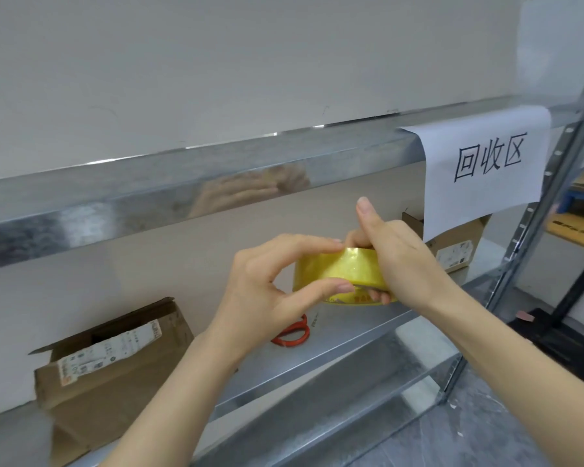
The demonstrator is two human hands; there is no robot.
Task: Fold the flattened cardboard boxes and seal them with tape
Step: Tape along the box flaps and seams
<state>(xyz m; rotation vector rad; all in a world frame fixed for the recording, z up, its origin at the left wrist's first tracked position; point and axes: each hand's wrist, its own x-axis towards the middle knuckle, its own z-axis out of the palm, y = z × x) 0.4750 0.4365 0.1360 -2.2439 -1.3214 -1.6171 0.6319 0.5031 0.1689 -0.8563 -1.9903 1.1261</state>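
Tape roll (338, 271) is held up in front of the shelf (351, 335), above the red scissors (292, 333). Your right hand (402, 261) grips it, fingers curled through the core, thumb pointing up. Your left hand (263, 288), half closed, pinches its outer face between forefinger and thumb.

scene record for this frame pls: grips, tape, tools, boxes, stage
left grip: index and thumb pinch the tape
right grip: holds tape, fingers in its core, thumb up
tape: yellow roll, held above the shelf
scissors: orange handles, on shelf, partly behind left grip
left box: on shelf, flap open, labelled
right box: on shelf, partly behind sign
sign: paper, hangs from upper rail
stage: tape in both grips, not at a box
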